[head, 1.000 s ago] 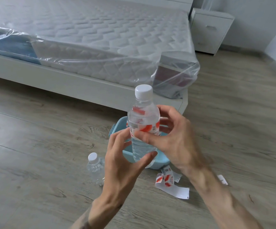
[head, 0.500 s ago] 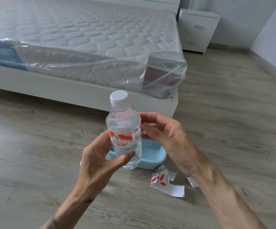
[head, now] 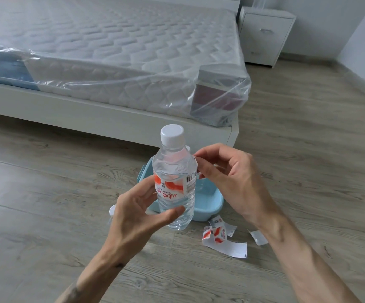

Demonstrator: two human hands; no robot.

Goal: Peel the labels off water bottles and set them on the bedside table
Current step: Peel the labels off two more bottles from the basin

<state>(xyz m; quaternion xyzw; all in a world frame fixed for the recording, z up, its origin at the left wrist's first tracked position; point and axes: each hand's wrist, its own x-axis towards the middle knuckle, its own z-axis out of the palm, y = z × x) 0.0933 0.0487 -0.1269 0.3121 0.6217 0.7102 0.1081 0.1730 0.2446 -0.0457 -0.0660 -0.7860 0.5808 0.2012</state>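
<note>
Holding the water bottle (head: 173, 182) upright in the air over the floor (head: 46, 215), the left hand (head: 140, 217) wraps the lower body, thumb across the front near the base and fingers behind. The right hand (head: 225, 178) sits at the bottle's right shoulder; its grip is pressed together, thumb and forefinger pinching at the upper edge of the label (head: 172, 185) beside the barcode.

Handling notes, by judgement: the bottle appears full and capped, so it should be moderately heavy and fairly firm. The thin clear wall will still dent under a hard squeeze. Support it low, as the left hand does.

The label is a thin wrapped film, likely to tear into strips. Peeled label scraps (head: 223, 241) lie on the floor beside the blue tub (head: 210, 200). Pull from the seam edge, slowly and close to the surface.

The bedside bench (head: 264, 33) stands well apart, beyond the bed (head: 111, 51).
</note>
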